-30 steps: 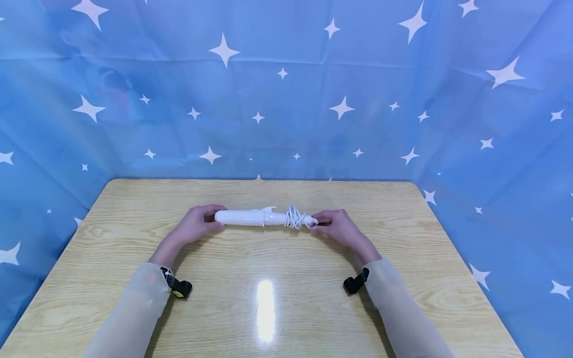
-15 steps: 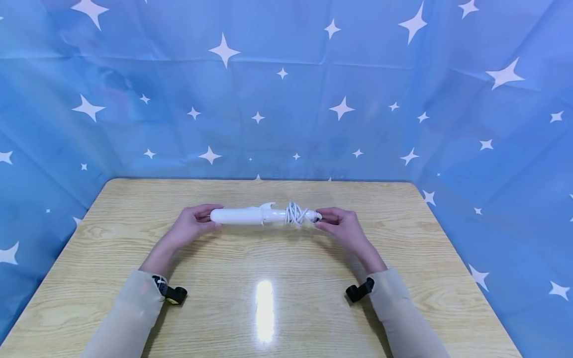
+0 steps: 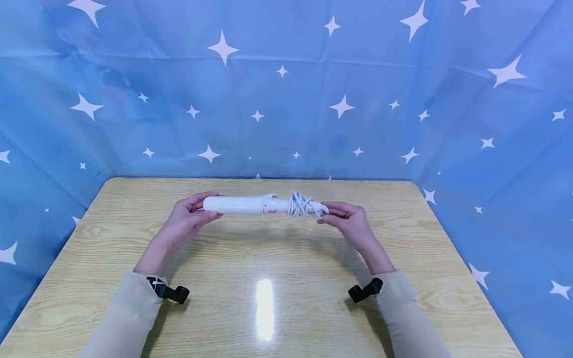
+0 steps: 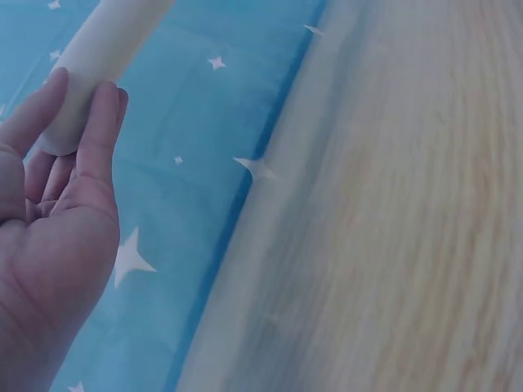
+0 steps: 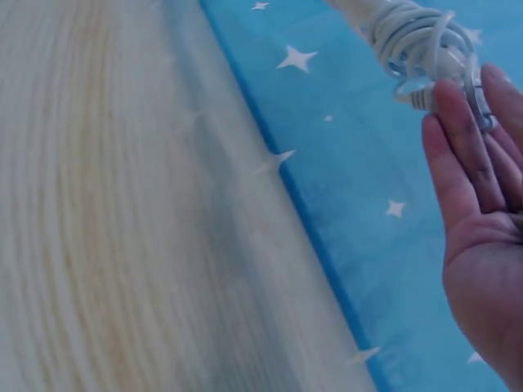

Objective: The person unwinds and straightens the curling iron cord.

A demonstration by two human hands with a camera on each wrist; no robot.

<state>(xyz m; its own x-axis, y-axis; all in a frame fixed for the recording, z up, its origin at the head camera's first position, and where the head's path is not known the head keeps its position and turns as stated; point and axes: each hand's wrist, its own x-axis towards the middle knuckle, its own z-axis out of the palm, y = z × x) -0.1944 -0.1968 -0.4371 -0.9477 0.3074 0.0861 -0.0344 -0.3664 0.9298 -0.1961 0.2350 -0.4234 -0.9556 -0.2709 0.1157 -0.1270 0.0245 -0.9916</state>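
Both hands — left hand [image 3: 185, 222], right hand [image 3: 349, 221] — pinching the curling iron [image 3: 264, 205] ends, have raised it off the table [image 3: 268, 308].

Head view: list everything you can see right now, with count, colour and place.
curling iron: 1, white, held level above the table between both hands
cord: 1, white, wound round the iron's right end
table: 1, light wood, under the hands
backdrop: 1, blue with white stars, behind and beside the table
wrist cameras: 2, black, one on each wrist
sleeves: 2, beige, lower corners
left hand: 1, holds the iron's left end
right hand: 1, holds the corded end
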